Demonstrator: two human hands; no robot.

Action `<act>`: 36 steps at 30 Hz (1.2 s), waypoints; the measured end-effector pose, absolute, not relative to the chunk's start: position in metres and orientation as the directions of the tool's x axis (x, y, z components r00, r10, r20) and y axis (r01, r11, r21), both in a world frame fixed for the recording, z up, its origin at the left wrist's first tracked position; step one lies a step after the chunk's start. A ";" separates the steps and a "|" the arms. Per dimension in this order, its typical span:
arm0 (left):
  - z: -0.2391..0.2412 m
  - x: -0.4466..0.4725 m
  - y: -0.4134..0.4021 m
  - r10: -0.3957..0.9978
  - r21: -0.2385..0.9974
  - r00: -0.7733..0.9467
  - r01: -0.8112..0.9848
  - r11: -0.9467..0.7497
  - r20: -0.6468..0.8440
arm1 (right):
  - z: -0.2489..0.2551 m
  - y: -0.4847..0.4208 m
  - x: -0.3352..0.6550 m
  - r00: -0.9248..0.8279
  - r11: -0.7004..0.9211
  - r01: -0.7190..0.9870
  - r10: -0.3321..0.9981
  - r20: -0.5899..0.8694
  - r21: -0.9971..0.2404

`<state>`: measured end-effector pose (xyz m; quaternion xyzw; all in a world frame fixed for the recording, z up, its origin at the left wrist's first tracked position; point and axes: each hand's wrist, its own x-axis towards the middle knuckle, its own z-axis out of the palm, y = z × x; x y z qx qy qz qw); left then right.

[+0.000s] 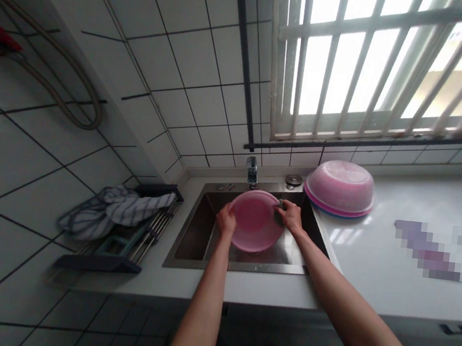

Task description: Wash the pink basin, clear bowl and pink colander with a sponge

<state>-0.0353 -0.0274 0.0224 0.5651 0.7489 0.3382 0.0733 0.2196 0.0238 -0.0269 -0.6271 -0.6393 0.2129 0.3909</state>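
A round pink plastic basin is held tilted over the steel sink. My left hand is closed on the basin's left rim. My right hand is closed around a dark scrubbing pad and presses it against the basin's right rim. Both forearms reach in from the bottom of the view.
A faucet stands behind the sink. Upside-down pink basins are stacked on the white counter at the right. A striped cloth lies on a rack left of the sink. Tiled walls and a barred window rise behind.
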 end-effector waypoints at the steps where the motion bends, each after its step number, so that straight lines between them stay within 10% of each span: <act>1: 0.023 -0.034 -0.028 0.910 0.576 -0.325 0.808 0.125 0.258 | -0.027 0.023 0.219 0.074 0.147 0.618 0.967 0.243 -0.772; 16: 0.022 -0.003 -0.035 0.988 0.538 0.070 0.832 -0.136 0.140 | 0.005 -0.007 0.181 -0.386 0.518 0.686 0.854 0.348 -0.511; 25: 0.025 -0.039 -0.028 0.847 0.657 -0.497 0.704 0.268 0.187 | -0.036 0.021 0.225 0.033 0.044 0.640 0.996 0.085 -0.767; 36: 0.022 -0.043 -0.032 0.860 0.543 -0.472 0.781 0.308 0.191 | -0.025 0.033 0.236 0.383 0.130 0.155 0.906 0.181 -0.979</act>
